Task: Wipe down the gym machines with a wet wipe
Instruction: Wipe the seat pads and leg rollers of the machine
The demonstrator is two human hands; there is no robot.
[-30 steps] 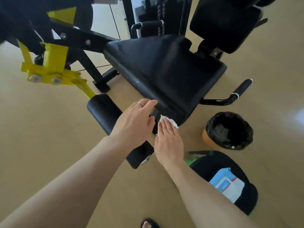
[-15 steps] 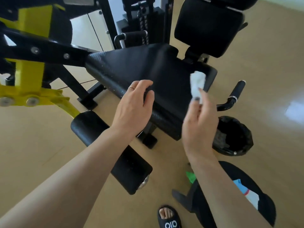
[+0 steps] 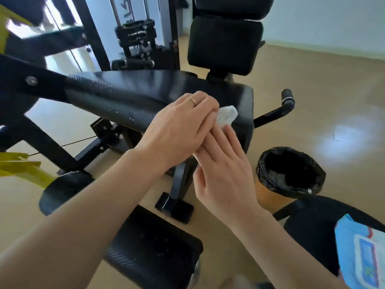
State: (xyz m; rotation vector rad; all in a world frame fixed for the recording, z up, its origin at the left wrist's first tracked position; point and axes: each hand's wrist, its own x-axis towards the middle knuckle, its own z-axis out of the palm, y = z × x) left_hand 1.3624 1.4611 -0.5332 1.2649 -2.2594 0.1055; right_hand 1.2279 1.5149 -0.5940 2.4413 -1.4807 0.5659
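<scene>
A crumpled white wet wipe [image 3: 227, 116] pokes out between my two hands, just above the front right corner of the machine's black padded seat [image 3: 145, 94]. My left hand [image 3: 179, 130], with a ring on it, lies across the fingers of my right hand, its fingers curled over the wipe. My right hand [image 3: 225, 174] is underneath with straight fingers pointing up at the wipe and the thumb held apart. Most of the wipe is hidden by my left hand. The black backrest [image 3: 223, 44] rises behind the seat.
A bin with a black liner [image 3: 268, 170] stands on the floor right of the seat. A blue wipes pack [image 3: 362, 253] lies on a black stool at the lower right. A black roller pad [image 3: 152, 253] sits below my arms, a side handle [image 3: 287, 97] juts right, a yellow lever [image 3: 25, 170] left.
My right hand lifted the wipe from the seat's front edge and now holds it lower over the seat corner. My left hand moved right and closed over it. The view tilted upward.
</scene>
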